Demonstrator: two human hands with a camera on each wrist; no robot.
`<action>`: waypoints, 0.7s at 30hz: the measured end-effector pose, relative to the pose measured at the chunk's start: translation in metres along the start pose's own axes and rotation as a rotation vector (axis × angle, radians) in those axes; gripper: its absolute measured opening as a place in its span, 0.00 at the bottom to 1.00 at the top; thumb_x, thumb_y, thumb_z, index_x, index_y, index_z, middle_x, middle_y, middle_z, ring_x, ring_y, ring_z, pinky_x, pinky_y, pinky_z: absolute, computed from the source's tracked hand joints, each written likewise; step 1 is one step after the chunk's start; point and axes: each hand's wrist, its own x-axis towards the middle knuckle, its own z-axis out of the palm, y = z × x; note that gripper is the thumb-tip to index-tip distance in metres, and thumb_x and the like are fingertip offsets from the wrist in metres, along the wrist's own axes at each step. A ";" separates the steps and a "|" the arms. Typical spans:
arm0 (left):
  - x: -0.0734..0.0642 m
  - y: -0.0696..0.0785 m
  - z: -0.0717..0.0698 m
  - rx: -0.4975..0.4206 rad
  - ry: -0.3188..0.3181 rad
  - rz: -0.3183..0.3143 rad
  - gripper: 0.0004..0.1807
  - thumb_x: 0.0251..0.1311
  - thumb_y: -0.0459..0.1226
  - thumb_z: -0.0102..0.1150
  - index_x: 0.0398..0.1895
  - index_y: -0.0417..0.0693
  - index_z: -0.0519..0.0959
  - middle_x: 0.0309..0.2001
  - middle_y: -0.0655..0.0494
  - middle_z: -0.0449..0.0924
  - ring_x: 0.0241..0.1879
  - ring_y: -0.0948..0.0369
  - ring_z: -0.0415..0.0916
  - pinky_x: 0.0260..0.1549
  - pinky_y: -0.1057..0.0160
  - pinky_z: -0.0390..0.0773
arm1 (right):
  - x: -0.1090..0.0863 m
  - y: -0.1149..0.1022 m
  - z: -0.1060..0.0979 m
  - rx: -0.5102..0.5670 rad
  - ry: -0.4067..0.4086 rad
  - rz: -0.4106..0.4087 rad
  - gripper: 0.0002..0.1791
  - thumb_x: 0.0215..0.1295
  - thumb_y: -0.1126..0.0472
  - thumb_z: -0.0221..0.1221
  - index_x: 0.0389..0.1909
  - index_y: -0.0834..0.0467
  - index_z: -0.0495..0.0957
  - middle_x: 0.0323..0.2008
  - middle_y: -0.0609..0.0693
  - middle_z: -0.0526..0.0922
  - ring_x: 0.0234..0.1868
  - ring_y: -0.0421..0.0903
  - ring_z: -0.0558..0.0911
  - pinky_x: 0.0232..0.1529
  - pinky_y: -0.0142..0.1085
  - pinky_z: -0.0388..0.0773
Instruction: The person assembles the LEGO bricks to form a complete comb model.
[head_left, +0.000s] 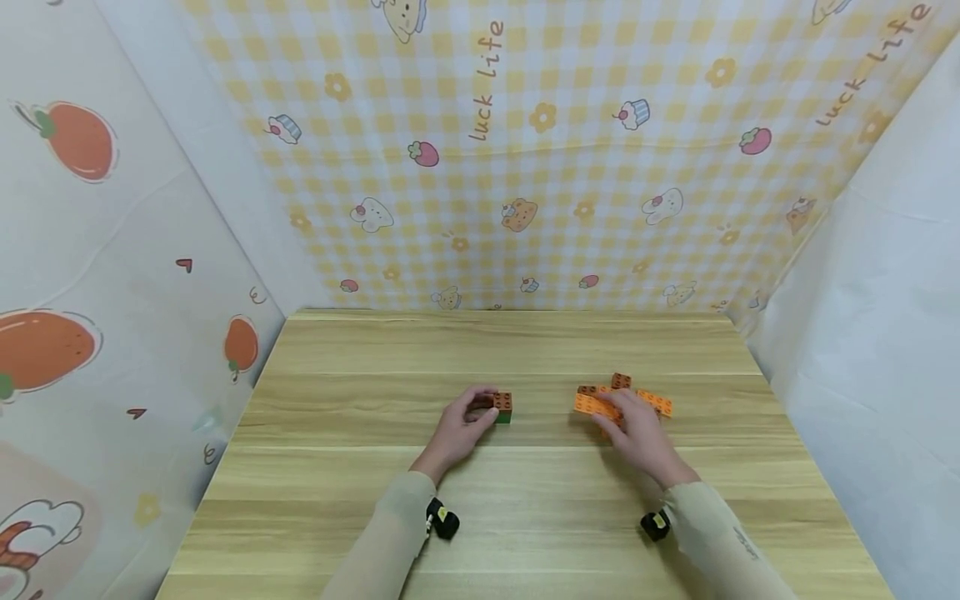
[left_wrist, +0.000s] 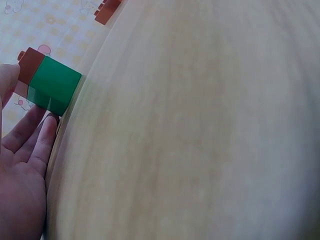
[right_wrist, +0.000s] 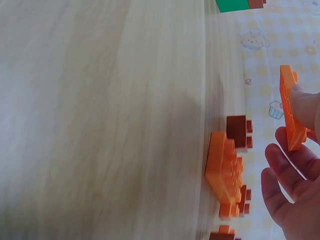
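In the head view the right hand (head_left: 641, 432) hides parts of the orange bricks (head_left: 651, 400), both sleeves (head_left: 382, 542) run off the bottom, and the lettering (head_left: 746, 543) is illegibly small, while the right wrist view's top crops the brown-and-green stack (right_wrist: 233, 5).

Backdrop (head_left: 517, 158) reads "luck life"; sleeve print (head_left: 746, 544) seems illegible.

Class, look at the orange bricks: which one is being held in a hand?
The orange brick pinched by the right hand, raised off the table; the other orange bricks lie lower, ungripped.
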 end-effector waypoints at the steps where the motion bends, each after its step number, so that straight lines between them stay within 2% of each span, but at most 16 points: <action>1: 0.000 0.000 0.000 0.000 0.000 0.000 0.21 0.76 0.42 0.61 0.68 0.51 0.76 0.59 0.53 0.81 0.62 0.53 0.78 0.58 0.57 0.80 | 0.002 -0.001 0.002 0.007 0.002 -0.010 0.19 0.72 0.62 0.67 0.61 0.63 0.81 0.53 0.58 0.84 0.53 0.57 0.83 0.52 0.56 0.82; 9: 0.001 -0.001 -0.001 -0.002 -0.001 0.001 0.20 0.76 0.42 0.61 0.67 0.52 0.77 0.59 0.53 0.82 0.61 0.55 0.78 0.58 0.59 0.80 | 0.018 -0.013 0.014 0.045 -0.001 -0.059 0.20 0.71 0.63 0.68 0.60 0.65 0.81 0.54 0.59 0.84 0.54 0.58 0.84 0.52 0.55 0.83; 16: 0.001 0.000 0.000 -0.003 0.004 0.004 0.20 0.75 0.41 0.62 0.67 0.53 0.77 0.59 0.53 0.82 0.61 0.54 0.78 0.58 0.57 0.80 | 0.031 -0.028 0.018 0.040 -0.047 -0.041 0.21 0.74 0.58 0.65 0.63 0.62 0.80 0.57 0.57 0.83 0.57 0.55 0.83 0.55 0.53 0.83; 21: 0.001 -0.002 0.000 -0.005 0.002 0.012 0.20 0.76 0.41 0.61 0.67 0.51 0.77 0.59 0.53 0.82 0.61 0.53 0.78 0.58 0.57 0.80 | 0.041 -0.038 0.025 0.034 -0.073 -0.052 0.21 0.75 0.57 0.65 0.64 0.61 0.80 0.59 0.57 0.84 0.59 0.56 0.82 0.57 0.54 0.82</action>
